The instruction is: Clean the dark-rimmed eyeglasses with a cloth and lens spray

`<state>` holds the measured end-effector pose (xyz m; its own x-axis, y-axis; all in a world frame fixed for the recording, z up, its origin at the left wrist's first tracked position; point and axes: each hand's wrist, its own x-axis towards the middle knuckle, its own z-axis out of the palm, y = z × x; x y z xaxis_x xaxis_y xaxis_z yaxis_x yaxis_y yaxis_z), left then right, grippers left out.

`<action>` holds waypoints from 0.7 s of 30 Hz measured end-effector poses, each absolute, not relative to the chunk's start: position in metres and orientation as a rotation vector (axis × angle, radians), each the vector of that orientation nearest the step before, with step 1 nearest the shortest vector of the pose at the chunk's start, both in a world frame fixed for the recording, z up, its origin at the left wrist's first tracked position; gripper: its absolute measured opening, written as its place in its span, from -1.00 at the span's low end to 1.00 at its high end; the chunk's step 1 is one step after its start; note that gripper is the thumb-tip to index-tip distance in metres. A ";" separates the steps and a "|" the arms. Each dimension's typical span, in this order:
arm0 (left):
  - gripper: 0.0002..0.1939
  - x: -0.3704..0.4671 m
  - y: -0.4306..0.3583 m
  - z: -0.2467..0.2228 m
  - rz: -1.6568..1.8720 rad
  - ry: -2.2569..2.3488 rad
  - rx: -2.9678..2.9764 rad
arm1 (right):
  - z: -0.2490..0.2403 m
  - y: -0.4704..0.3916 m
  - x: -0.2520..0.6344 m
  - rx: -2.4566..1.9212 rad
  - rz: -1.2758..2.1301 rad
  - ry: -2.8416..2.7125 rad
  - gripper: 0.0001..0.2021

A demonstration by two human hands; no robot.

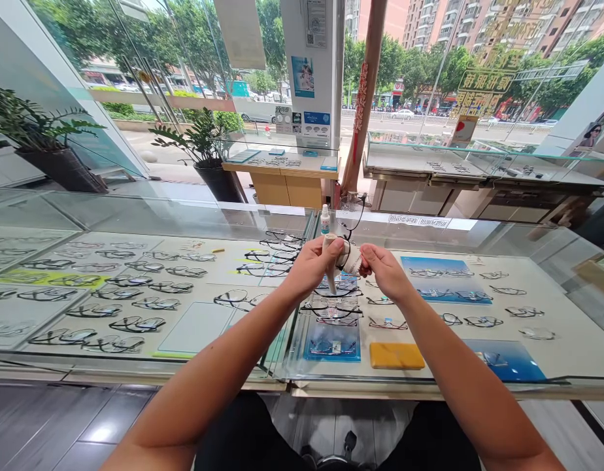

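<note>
Cloth (354,260), pale and bunched, sat between the two hands above the glass desk (380,390), wrapped partly about a pair of dark-framed glasses (350,229) whose one lens seemed to stand clear above it. The left hand (316,258) was clamped on the cloth, thumb on top; the right hand (386,269) pinched its edge, though whether it also gripped the frame I could not tell. Too hard a pull between those grips could have bent the slim frame, and grit caught in the folds could have scratched a lens. A slip would have dropped the glasses on hard glass. A small white bottle (325,221) stood just beyond the left hand, where a careless knuckle could have tipped it.

Rows of spectacles (136,324) lay in the desk to the left, with more on blue cards (442,280) to the right. A yellow case (397,356) showed near the front edge, on or under the glass, I could not say which.

Farther off stood a wooden cabinet (288,188), a potted plant (222,182) and a slanting post (368,78). Beyond the tall windows were trees, a road and pink buildings (439,29).
</note>
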<state>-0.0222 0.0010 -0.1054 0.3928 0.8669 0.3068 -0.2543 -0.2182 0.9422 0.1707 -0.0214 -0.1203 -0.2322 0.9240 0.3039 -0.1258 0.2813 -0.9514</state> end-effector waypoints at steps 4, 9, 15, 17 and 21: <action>-0.38 -0.022 -0.001 -0.103 1.182 0.637 1.453 | -0.122 -0.020 0.170 -0.808 1.098 -1.467 -0.26; -0.44 -0.024 -0.001 -0.104 1.156 0.670 1.462 | -0.120 -0.021 0.169 -0.821 1.073 -1.373 -0.36; -0.45 -0.027 -0.002 -0.104 1.058 0.669 1.526 | -0.119 -0.020 0.173 -0.854 0.996 -1.340 -0.30; -0.45 -0.028 -0.003 -0.104 0.986 0.657 1.549 | -0.119 -0.020 0.175 -0.885 0.957 -1.354 -0.26; -0.49 -0.028 -0.005 -0.104 0.898 0.605 1.593 | -0.114 -0.022 0.175 -0.848 0.960 -1.290 -0.32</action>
